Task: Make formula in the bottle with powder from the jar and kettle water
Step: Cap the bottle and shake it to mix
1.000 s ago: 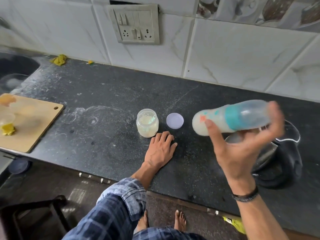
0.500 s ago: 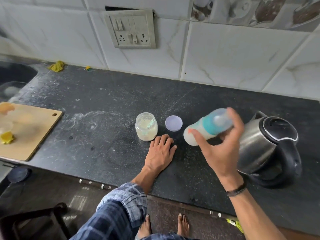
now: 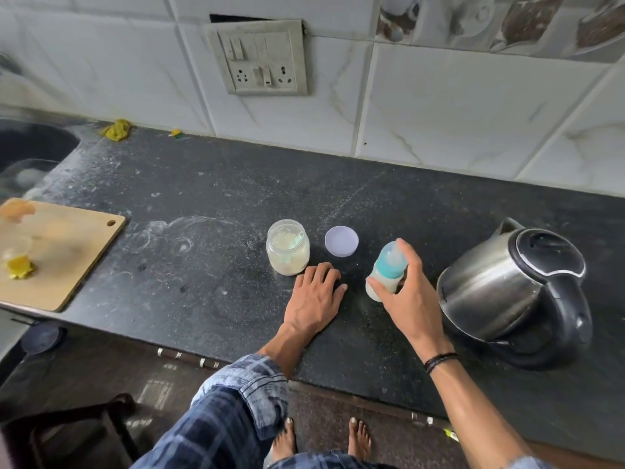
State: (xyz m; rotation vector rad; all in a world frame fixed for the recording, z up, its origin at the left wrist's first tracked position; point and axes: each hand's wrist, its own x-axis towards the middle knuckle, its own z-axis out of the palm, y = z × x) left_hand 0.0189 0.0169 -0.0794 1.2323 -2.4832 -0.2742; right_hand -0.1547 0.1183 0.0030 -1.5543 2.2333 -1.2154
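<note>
Nearly upright bottle (image 3: pixel 389 267), cap uppermost, right hand (image 3: pixel 411 299) gripping it, left hand (image 3: pixel 314 296) flat.

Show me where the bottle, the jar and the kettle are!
bottle (image 3: pixel 390 265): head view, on its teal collar.
jar (image 3: pixel 287 262): head view, on its clear side wall.
kettle (image 3: pixel 483 292): head view, on its shiny steel body.

Dark counter (image 3: pixel 209 198) smeared with white, wooden board (image 3: pixel 71 258) laid at the left, open jar (image 3: pixel 287 252) and round lid (image 3: pixel 341 241) set in the middle, kettle (image 3: pixel 490 292) stood at the right
</note>
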